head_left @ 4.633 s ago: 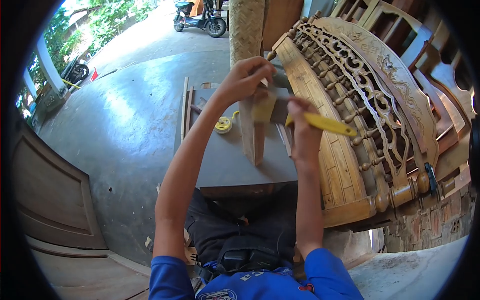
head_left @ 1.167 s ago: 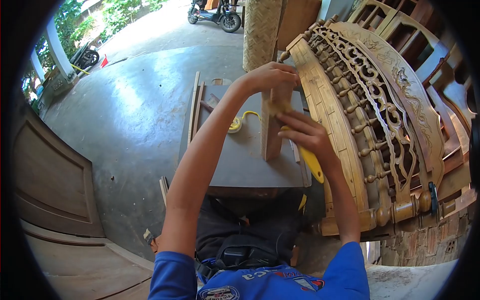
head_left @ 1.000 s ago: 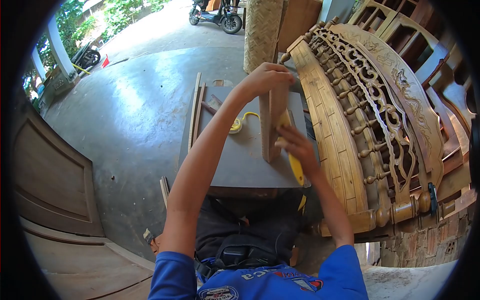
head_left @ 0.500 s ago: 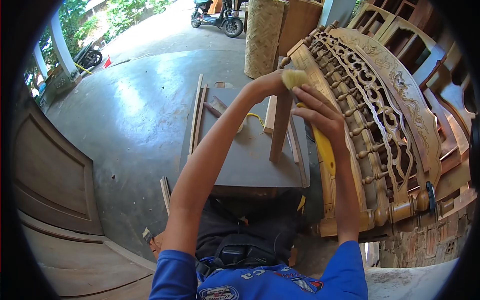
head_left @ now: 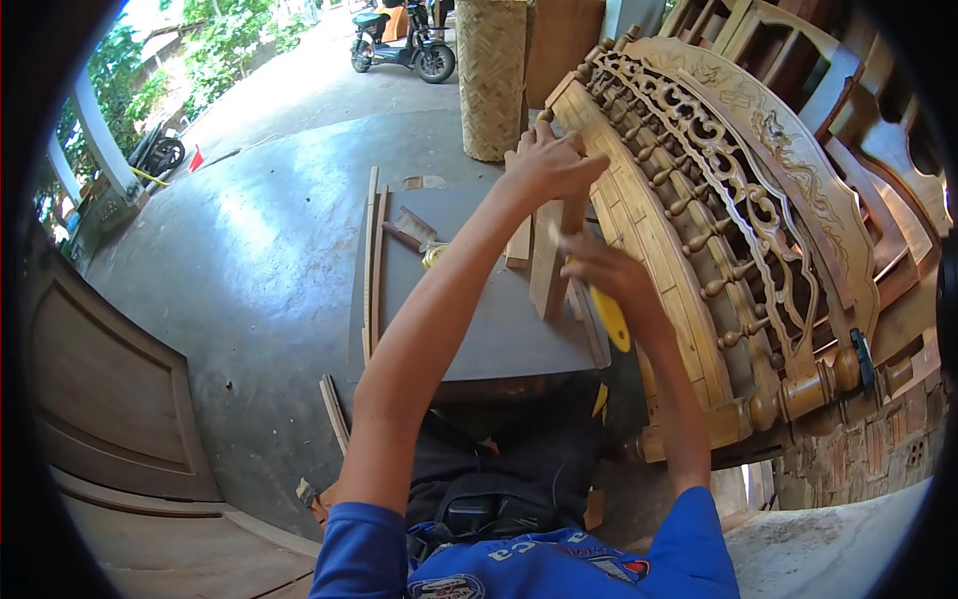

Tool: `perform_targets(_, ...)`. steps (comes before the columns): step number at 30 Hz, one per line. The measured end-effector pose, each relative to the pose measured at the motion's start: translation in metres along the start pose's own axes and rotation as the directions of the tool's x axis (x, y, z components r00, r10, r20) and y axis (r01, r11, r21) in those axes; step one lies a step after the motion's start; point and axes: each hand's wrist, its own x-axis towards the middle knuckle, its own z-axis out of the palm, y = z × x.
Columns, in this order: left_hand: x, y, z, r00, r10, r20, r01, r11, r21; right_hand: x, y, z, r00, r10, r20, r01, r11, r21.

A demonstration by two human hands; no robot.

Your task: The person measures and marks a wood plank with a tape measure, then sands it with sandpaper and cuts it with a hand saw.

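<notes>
My left hand [head_left: 552,162] grips the upper end of a wooden board [head_left: 547,285], which stands upright on the grey work table [head_left: 479,344]. Its fingers are bent over the top. Lower down, on the right side of the board, my right hand [head_left: 617,278] is closed around a paintbrush with a yellow handle [head_left: 612,321]. The bristles are blurred and lie against the board in this view. Behind the board is a short wood block [head_left: 519,245]. A scraper-like tool with a dark handle [head_left: 402,236] lies farther left on the table, beside a yellow tape roll [head_left: 433,257].
Long thin wood strips [head_left: 374,270] lie along the table's left side. A carved wooden headboard [head_left: 714,200] with turned spindles leans close on the right. Wooden panels [head_left: 110,374] are at the left. A woven mat roll [head_left: 491,80] and a scooter [head_left: 404,45] stand beyond.
My right hand has brought the brush down from the top of the board to its side. My left hand now shows fully at the top end. The whole view has shifted slightly.
</notes>
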Motion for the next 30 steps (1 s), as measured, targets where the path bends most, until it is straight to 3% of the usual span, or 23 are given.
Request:
perform_targets(1, 0.006, -0.008, 0.01, 0.997, 0.077, -0.012, -0.076, 0.995, 0.068, 0.011, -0.003, -0.014, 0.997, -0.043, -0.07, 0.04, 0.998, -0.046)
perform_targets(2, 0.007, -0.012, 0.009, 0.993, 0.119, 0.016, -0.119, 0.993, 0.007, 0.015, -0.003, -0.015, 0.992, -0.062, -0.106, 0.054, 0.995, -0.083)
perform_targets(4, -0.022, 0.013, -0.034, 0.999, 0.019, 0.036, -0.014, 0.992, -0.128, 0.019, -0.004, -0.016, 0.978, -0.103, -0.181, 0.076, 0.985, -0.153)
perform_targets(7, -0.037, 0.011, -0.041, 0.992, -0.108, -0.06, 0.092, 0.969, -0.23, -0.011, 0.007, 0.033, 0.985, -0.142, -0.101, 0.129, 0.984, -0.124)
perform_targets(10, -0.051, -0.024, 0.014, 0.855, -0.186, -0.483, -0.124, 0.832, -0.541, -0.07, 0.021, 0.09, 0.996, -0.019, 0.085, 0.021, 1.0, -0.02)
perform_targets(11, -0.061, -0.021, 0.019, 0.822, -0.318, -0.473, -0.114, 0.721, -0.683, -0.086, 0.016, 0.097, 0.988, 0.036, 0.15, -0.041, 0.999, 0.034)
perform_targets(13, -0.08, -0.017, 0.027, 0.752, -0.552, -0.361, -0.116, 0.429, -0.896, -0.113, -0.005, 0.101, 0.98, 0.184, 0.082, -0.2, 0.937, 0.286)
perform_targets(16, -0.09, -0.036, 0.06, 0.76, -0.63, -0.163, 0.111, 0.373, -0.921, -0.128, -0.041, 0.108, 0.8, 0.599, -0.034, -0.445, 0.63, 0.636)
perform_targets(17, -0.098, -0.041, 0.074, 0.741, -0.664, -0.101, 0.125, 0.284, -0.951, -0.131, -0.048, 0.106, 0.731, 0.677, -0.087, -0.475, 0.595, 0.648)
perform_targets(19, -0.106, -0.046, 0.096, 0.713, -0.701, 0.011, 0.125, 0.111, -0.986, -0.13, -0.056, 0.1, 0.565, 0.799, -0.208, -0.507, 0.534, 0.677)
perform_targets(20, -0.111, -0.05, 0.103, 0.695, -0.717, 0.05, 0.079, 0.006, -0.997, -0.132, -0.059, 0.097, 0.437, 0.884, -0.163, -0.513, 0.394, 0.763)
perform_targets(23, -0.126, -0.051, 0.099, 0.671, -0.707, 0.224, -0.008, -0.309, -0.951, -0.139, -0.071, 0.07, 0.275, 0.935, -0.224, -0.379, 0.319, 0.868)
perform_targets(25, -0.148, -0.034, 0.056, 0.65, -0.663, 0.371, -0.008, -0.495, -0.869, -0.136, -0.077, 0.046, 0.268, 0.935, -0.234, -0.16, 0.283, 0.946)
perform_targets(28, -0.162, -0.056, 0.037, 0.766, -0.545, 0.341, -0.102, -0.626, -0.773, -0.101, -0.094, 0.022, 0.251, 0.942, -0.224, 0.212, 0.172, 0.962)
perform_targets(30, -0.165, -0.062, 0.028, 0.769, -0.547, 0.331, -0.142, -0.652, -0.745, -0.09, -0.097, 0.048, 0.414, 0.883, -0.22, -0.069, 0.271, 0.96)
